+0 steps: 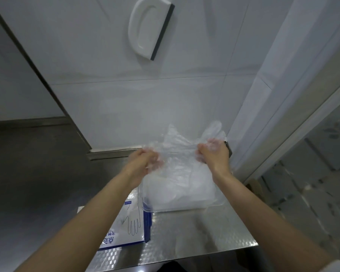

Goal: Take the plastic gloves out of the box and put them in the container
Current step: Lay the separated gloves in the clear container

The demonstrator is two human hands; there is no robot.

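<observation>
At the near edge, the steel table (194,232) with embossed pattern. Box (126,230) lies flat at its left side, white with blue trim and a glove outline printed on top; the left forearm crosses over it. Just beyond and right of the box stands the clear container (185,208), touching or nearly touching the box corner (cannot separate them in this view). Plastic gloves (181,152): a crumpled translucent bunch, lower part down inside the container, upper part raised above it. Left hand (145,160) grips the bunch's left side, fingers curled into the film. Right hand (214,154) grips the right side likewise. Behind, white tiled wall; a white squeegee (151,30) hangs high on it.
</observation>
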